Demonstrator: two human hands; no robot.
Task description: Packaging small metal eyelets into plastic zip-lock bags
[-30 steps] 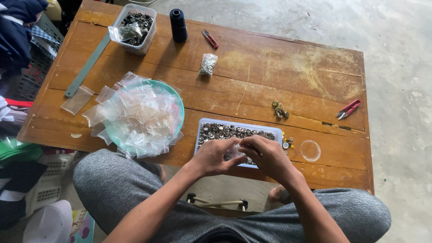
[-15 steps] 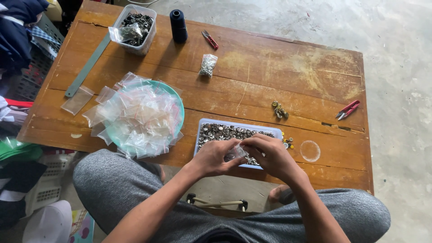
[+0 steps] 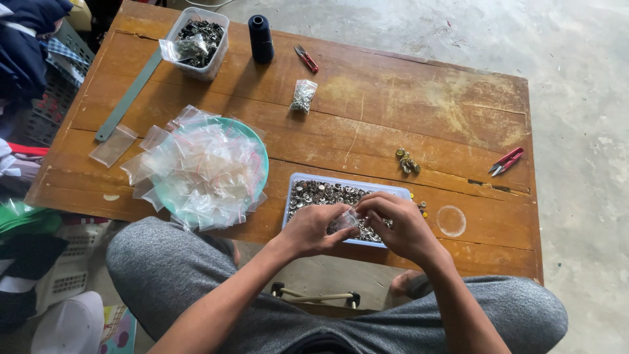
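Left hand (image 3: 313,229) and right hand (image 3: 398,226) meet, fingertips pinched together, forearms angled inward.

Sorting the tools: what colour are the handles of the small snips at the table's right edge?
Red, seen in the head view: the snips lie on the wooden table.

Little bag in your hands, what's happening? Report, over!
Left hand and right hand both pinch a small clear bag. Bag over the blue tray of metal buttons. Nothing blocking the hands.
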